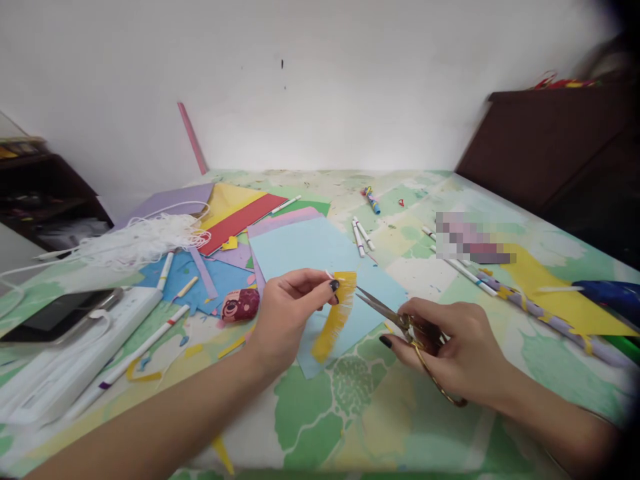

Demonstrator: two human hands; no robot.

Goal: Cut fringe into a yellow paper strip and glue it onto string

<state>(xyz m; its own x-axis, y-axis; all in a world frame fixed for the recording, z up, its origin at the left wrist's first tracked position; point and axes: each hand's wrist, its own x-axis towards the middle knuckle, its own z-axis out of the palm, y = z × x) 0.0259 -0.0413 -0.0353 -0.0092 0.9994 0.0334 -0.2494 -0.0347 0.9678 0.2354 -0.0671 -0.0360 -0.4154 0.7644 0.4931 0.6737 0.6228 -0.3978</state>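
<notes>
Pinched between the thumb and fingers of my left hand [295, 303] is a fringed yellow paper strip [336, 323], its cut edge facing right and its lower end hanging down. My right hand [453, 343] grips a pair of scissors [385, 308] by the gold handles. The scissor tips point up and left, close to the strip's top right edge; whether they touch it I cannot tell. Beneath both lies a light blue paper sheet [300, 250]. A dark red item with a bear face [241, 305] sits just left of my left hand.
Coloured paper, including a red sheet [240, 223], lies at the back left beside a tangle of white cord [145, 240]. A phone [60, 317] rests by a white power strip [85, 360]. White markers [359, 238] and a wrapped lilac stick [545, 317] lie towards the right.
</notes>
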